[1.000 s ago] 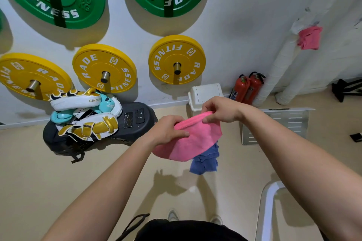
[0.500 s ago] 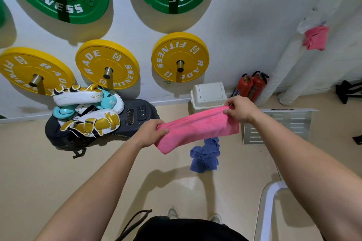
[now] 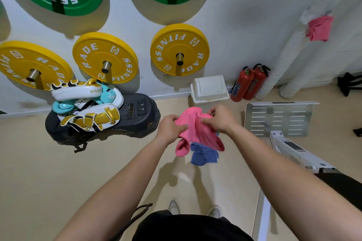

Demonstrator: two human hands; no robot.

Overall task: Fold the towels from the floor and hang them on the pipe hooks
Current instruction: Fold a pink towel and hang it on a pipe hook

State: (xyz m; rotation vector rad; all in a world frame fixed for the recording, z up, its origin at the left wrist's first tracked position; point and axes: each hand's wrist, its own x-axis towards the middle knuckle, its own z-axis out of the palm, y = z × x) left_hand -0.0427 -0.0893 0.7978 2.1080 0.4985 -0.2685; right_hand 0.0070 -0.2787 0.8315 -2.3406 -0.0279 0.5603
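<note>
Gripping a bunched pink cloth towel at frame centre, the left hand and right hand pinch its top, close together. A crumpled blue cloth towel lies on the beige floor beneath. Another pink towel hangs on the white wrapped pipe, upper right.

One wide-angle camera, worn on the head, looks forward and steeply down from standing height. The left hand and right hand, gripping a pink towel, sit nearest at centre. The floor fills the lower frame, and the wall with yellow weight plates fills the top.
</note>
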